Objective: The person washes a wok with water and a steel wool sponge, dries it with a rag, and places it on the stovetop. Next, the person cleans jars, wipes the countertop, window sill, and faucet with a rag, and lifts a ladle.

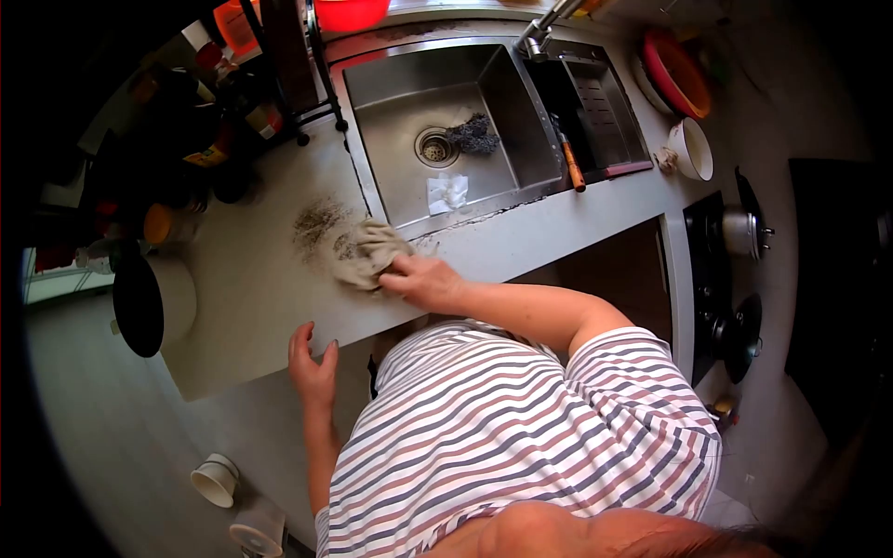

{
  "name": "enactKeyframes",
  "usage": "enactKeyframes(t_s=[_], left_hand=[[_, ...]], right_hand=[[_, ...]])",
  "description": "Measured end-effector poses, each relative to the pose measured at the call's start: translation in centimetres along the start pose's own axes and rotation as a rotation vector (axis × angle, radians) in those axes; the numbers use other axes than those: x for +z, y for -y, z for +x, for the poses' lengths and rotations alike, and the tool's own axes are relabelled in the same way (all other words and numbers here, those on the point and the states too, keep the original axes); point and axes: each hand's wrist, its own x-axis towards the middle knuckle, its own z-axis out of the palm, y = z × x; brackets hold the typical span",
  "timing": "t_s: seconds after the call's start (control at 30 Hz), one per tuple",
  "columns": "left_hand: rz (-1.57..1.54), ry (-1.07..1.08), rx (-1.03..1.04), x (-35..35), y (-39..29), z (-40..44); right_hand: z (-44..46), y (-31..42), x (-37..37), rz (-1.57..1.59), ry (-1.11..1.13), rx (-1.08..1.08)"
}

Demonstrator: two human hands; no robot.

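Observation:
My right hand (425, 282) grips a crumpled beige-grey cloth (367, 256), pressed on the pale countertop (260, 270) beside the sink's near left corner. A patch of dark crumbs or dirt (319, 223) lies just left of the cloth. My left hand (312, 363) is at the counter's front edge, fingers apart, holding nothing. In the steel sink (400, 102) sit a dark clump (474, 135) that looks like a scouring pad and a crumpled white paper or tissue (447, 192), both near the drain (435, 147).
Bottles and jars (233, 112) crowd the left back. An orange-handled tool (571, 163) leans at the smaller basin under the faucet (535, 42). A white bowl (690, 149) and red basin (676, 73) stand right. Pots (741, 232) are on the stove; a white bin (216, 479) stands below.

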Motion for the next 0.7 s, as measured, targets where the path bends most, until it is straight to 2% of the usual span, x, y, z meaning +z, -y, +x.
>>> enactKeyframes(t_s=[0.1, 0.3, 0.37, 0.43, 0.47, 0.57, 0.7], left_hand=[[0.001, 0.017, 0.029, 0.4, -0.5, 0.8], [0.018, 0.039, 0.062, 1.4, -1.0, 1.2], [0.028, 0.050, 0.049, 1.9, -1.6, 1.3], [0.020, 0.056, 0.054, 2.6, -2.6, 1.3], [0.008, 0.055, 0.054, 3.2, -3.2, 1.5], [0.015, 0.118, 0.082, 4.9, -4.7, 2.5], [-0.004, 0.214, 0.161, 7.4, -7.6, 4.2]], right_hand=[[-2.4, -5.8, -3.9, -0.167, -0.133, 0.047], [-2.2, -17.9, -9.7, -0.637, -0.081, 0.188], [-2.0, -19.6, -10.7, -0.576, -0.213, 0.232], [-1.8, -17.1, -13.7, -0.361, -0.406, 0.344], [-2.2, -15.7, -15.5, -0.199, -0.412, 0.504], [-5.7, -14.9, -20.2, -0.056, -0.642, 0.473], [-13.3, -15.8, -26.1, 0.176, -0.778, 0.623]])
